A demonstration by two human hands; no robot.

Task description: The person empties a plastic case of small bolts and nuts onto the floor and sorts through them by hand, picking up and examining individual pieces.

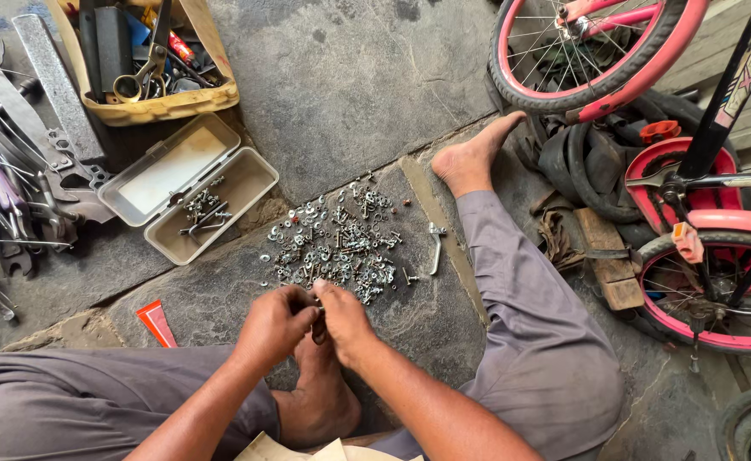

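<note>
Left hand (274,327): fingers curled, pinching a small dark metal part (318,331) together with the other hand
Right hand (344,322): closed on the same part from the right side
Small dark metal part: between both sets of fingertips, above the bare foot (318,401)
Scattered nuts and washers (334,243): on the stone floor (350,77), just beyond the hands
Open metal tin (189,188): left of the scatter, a few bolts inside
Pink bicycle wheel (593,51): upper right

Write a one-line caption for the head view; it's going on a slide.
Both hands, left and right, pinch a small metal part over scattered nuts and washers beside an open metal tin.
</note>
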